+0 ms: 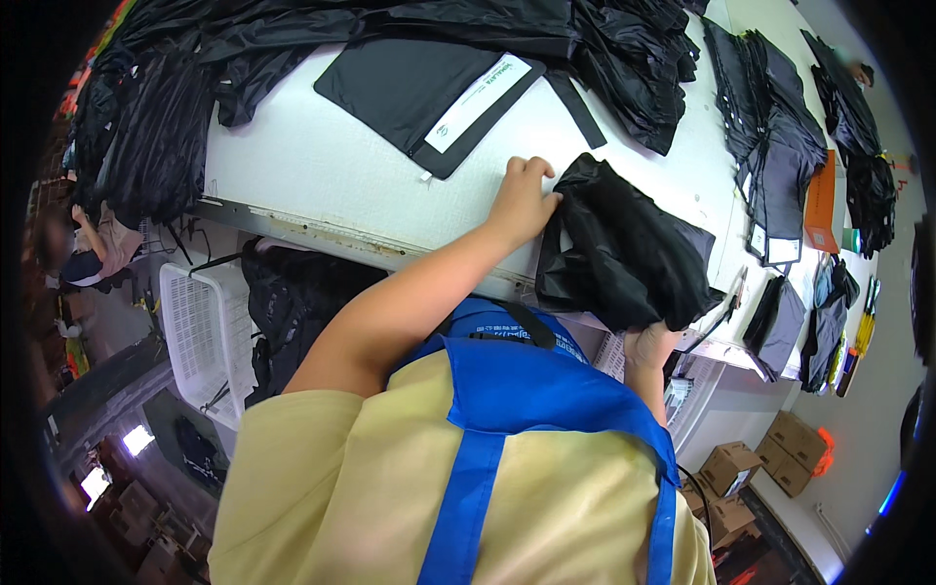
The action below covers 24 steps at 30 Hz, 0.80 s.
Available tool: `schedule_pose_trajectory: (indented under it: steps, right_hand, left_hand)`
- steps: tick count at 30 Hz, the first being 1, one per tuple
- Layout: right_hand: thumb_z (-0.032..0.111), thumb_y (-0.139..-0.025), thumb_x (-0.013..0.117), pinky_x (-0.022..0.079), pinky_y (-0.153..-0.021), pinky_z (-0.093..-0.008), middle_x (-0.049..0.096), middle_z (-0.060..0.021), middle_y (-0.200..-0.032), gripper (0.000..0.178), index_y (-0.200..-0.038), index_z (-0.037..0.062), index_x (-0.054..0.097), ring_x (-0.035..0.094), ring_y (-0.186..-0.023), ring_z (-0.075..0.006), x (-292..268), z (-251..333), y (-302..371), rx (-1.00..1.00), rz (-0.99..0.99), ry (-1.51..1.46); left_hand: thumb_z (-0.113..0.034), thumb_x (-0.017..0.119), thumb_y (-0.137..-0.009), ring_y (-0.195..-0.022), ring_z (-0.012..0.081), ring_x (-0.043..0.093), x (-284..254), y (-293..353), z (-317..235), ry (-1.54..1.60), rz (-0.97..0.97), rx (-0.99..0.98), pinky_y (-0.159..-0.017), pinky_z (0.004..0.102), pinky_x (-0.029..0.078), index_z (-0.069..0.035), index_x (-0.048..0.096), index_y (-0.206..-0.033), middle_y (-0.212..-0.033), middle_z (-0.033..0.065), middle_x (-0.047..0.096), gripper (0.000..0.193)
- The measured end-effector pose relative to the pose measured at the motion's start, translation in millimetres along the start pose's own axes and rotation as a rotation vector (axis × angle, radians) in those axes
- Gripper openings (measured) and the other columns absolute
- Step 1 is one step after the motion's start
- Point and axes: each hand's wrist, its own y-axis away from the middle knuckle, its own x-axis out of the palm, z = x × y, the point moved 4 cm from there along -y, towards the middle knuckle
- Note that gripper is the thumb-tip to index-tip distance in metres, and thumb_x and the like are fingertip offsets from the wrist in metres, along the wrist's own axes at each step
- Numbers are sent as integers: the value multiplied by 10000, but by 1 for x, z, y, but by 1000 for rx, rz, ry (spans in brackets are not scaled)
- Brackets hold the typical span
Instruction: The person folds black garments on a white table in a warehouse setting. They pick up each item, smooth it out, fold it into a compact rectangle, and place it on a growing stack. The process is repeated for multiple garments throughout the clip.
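Note:
A bundle of thin, shiny black fabric (629, 244), loosely folded and crumpled, is at the near edge of the white table. My right hand (651, 346) grips its lower edge from below, and the fabric hides most of the fingers. At its upper left corner is my left hand (525, 200), fingers bent and apart, the thumb tip close against the fabric. Beyond that hand a flat black pouch (380, 93) with a white printed panel lies on the table, a small white tag at its near corner.
Black garments (409, 24) are heaped along the table's far side, and more (161, 136) hang over its left end. Further black items (765, 127) lie at the right beside an orange box (821, 210). A white plastic basket (200, 331) stands below left; cardboard boxes (731, 468) are lower right.

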Motion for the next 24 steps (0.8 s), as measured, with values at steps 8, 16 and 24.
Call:
schedule_pose_trajectory:
  steps: [8, 16, 24]
  right_hand:
    - [280, -776, 682, 327, -1047, -397, 512, -133, -1302, 529, -1238, 52, 560, 466, -1199, -282, 42, 46, -10, -576, 996, 1035]
    - [457, -942, 446, 366, -987, -339, 520, -213, -1260, 621, -1262, -74, 496, 489, -1157, -289, -83, 42, -134, 55, -153, 911]
    - [388, -956, 459, 423, -794, -321, 634, -138, -919, 515, -1046, -95, 615, 542, -828, -199, -76, 54, -150, -111, -160, 973]
  left_hand:
    - [-465, 640, -822, -1281, 280, 394, -25, 29, -53, 1095, 771, -701, -1069, 388, 293, -38, 293, -1416, -1358, 156, 432, 810]
    - [-174, 728, -702, -1227, 258, 440, 6, 26, -27, 1063, 875, -855, -1047, 357, 345, -59, 186, -1449, -1355, 136, 417, 930]
    - [11, 674, -701, -1118, 208, 517, -27, 35, -49, 833, 577, -397, -999, 334, 382, 10, 379, -1356, -1237, 126, 538, 718]
